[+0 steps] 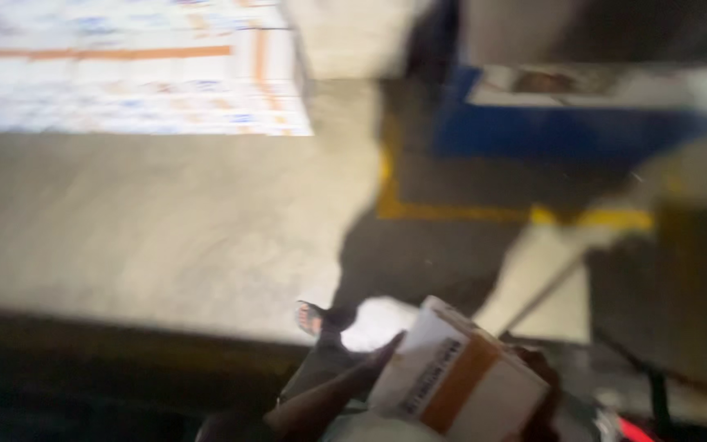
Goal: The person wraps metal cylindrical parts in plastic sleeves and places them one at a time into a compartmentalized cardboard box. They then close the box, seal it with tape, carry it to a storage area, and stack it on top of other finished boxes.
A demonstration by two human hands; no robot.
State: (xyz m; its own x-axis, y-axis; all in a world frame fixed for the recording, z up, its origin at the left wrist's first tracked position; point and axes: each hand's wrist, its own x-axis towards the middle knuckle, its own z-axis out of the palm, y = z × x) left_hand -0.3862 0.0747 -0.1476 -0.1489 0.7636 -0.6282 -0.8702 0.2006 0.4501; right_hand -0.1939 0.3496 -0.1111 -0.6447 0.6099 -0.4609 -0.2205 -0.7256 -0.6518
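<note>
Low in the blurred head view I hold a small white cardboard box (460,381) sealed with a brown tape strip, tilted. My left hand (376,362) grips its left side, the forearm rising from the bottom edge. On the box's right side my right hand (543,385) shows as a dark shape, mostly hidden by the box. My foot in a sandal (310,317) stands on the concrete floor just beyond the box.
A stack of white cartons with orange tape (132,65) fills the top left. A blue bin or platform (550,131) sits at top right behind yellow floor lines (452,213). A dark machine or cart (681,295) stands to the right.
</note>
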